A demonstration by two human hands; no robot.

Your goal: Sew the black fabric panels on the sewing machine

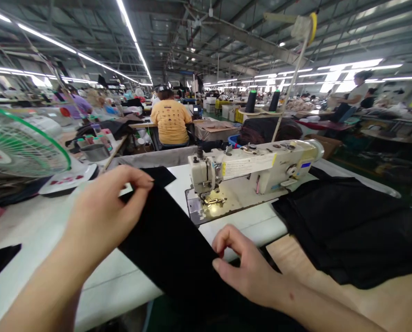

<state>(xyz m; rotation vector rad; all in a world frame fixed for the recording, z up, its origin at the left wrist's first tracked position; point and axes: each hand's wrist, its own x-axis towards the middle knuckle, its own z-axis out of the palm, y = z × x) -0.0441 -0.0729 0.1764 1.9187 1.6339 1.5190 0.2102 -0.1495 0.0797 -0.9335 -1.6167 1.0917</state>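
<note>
A long black cloth piece [171, 235] hangs slantwise over the front edge of the white table [123, 286]. My left hand [105, 207] pinches its upper corner between thumb and fingertips. Lower down, my right hand [244, 267] has thumb and forefinger close together at the cloth's right edge, pinching it. Behind the hands stands a sewing machine [247, 166], its needle area lit over a metal plate [206, 207]. Another small black piece [161, 175] lies on the table just beyond my left fingertips.
A pile of black cloth [351, 226] lies right of the machine. A green-rimmed fan [22, 143] stands at the left. Black thread cones [250, 101] rise behind the machine. A person in a yellow shirt [171, 121] sits further back, facing away.
</note>
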